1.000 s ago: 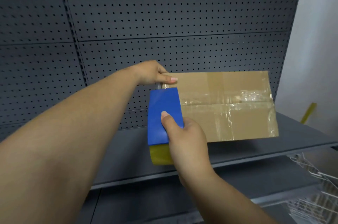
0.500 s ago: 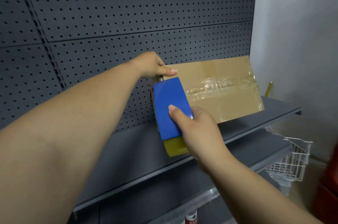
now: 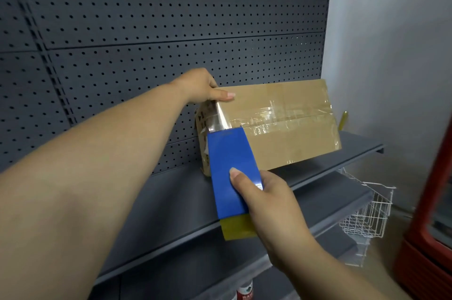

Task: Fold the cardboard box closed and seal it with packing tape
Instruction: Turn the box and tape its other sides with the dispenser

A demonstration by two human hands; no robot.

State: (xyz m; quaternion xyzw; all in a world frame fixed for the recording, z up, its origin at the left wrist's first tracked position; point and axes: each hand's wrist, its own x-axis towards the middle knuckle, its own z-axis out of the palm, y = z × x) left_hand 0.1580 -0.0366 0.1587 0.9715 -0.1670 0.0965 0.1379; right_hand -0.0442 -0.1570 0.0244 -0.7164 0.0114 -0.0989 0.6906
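Note:
A closed brown cardboard box (image 3: 293, 138) stands on a dark grey shelf (image 3: 171, 214), its top seam covered by shiny clear tape. My left hand (image 3: 203, 86) grips the box's upper left corner, thumb on the top face. My right hand (image 3: 269, 204) holds a blue tape dispenser (image 3: 232, 172) with a yellowish tape roll (image 3: 237, 228) at its lower end. A strip of clear tape (image 3: 220, 118) runs from the dispenser's top up to the box's left edge under my thumb.
A grey pegboard wall (image 3: 171, 18) rises behind the shelf. A white wire basket (image 3: 367, 211) hangs at the lower right, beside a red cabinet (image 3: 430, 226). A yellow stick (image 3: 343, 120) pokes up behind the box. A bottle cap (image 3: 245, 291) shows below.
My right hand has pulled the dispenser down and towards me, off the box's left end, drawing out a strip of clear tape. My left hand stays on the corner. The view has shifted.

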